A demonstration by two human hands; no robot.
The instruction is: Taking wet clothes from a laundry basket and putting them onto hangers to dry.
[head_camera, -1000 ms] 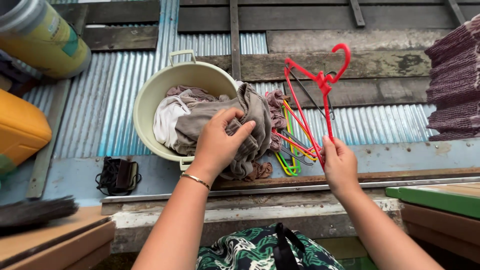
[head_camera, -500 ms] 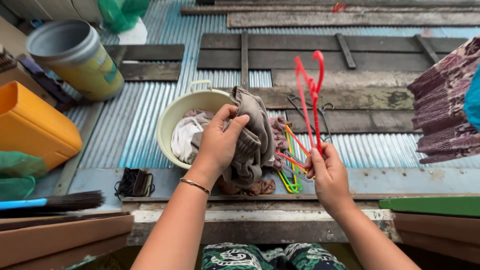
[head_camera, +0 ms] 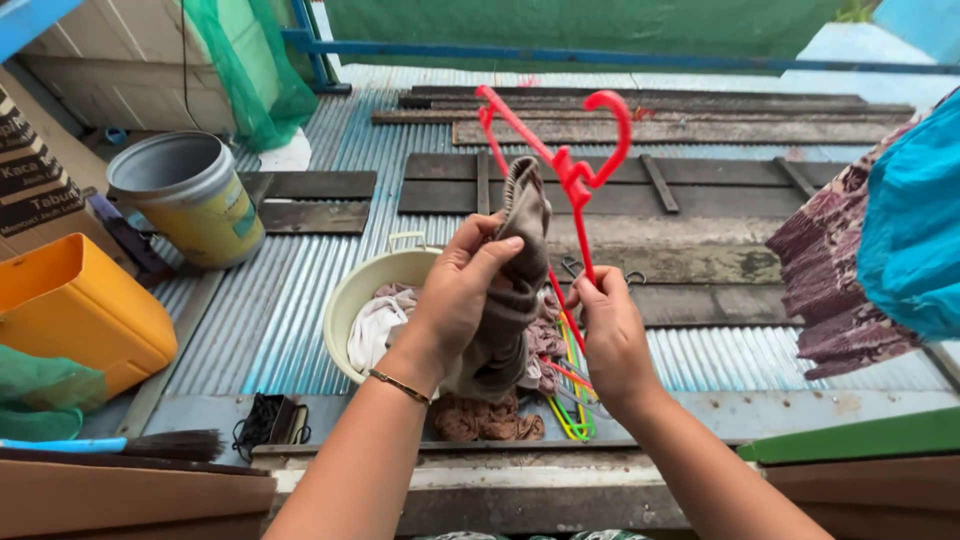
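Corrugated metal roof (head_camera: 290, 300) w/ weathered wood planks (head_camera: 700, 195) laid across it fills most of the view; on it, left to centre, sit an orange plastic container (head_camera: 70, 310), a grey-and-yellow bucket (head_camera: 190, 195) and a pale round basin (head_camera: 365, 290) holding damp-looking cloth in white and brown. At right, a blue cloth (head_camera: 915, 220) and a maroon patterned cloth (head_camera: 840, 270) hang into frame. Key relation: the grey-brown garment (head_camera: 515, 270) and the red hanger (head_camera: 565, 170) meet right in front of the person, above the basin's right rim. The garment hangs near vertical, long axis up-down, its ribbed top edge raised beside the hanger's shoulder bar; the hanger is tilted, hook at upper right, long bar running down toward the right hand. Left hand (head_camera: 465, 290) is closed on the garment, thumb and fingers pinching the soft knit just under its top; it's the nearer hand to the cloth. Right hand (head_camera: 610, 335) is closed round the hanger's lower end, just right of the garment (the two hands near, not touching). Hanger is thin, rigid, glossy plastic; garment is limp, thick, folded on itself. Below the hands, a bunch of coloured hangers (head_camera: 572, 395) (green, yellow, red) lies beside a crumpled brown cloth (head_camera: 485, 420). Small black tangle (head_camera: 265, 420) at lower left, broom bristles (head_camera: 170, 445) by it.
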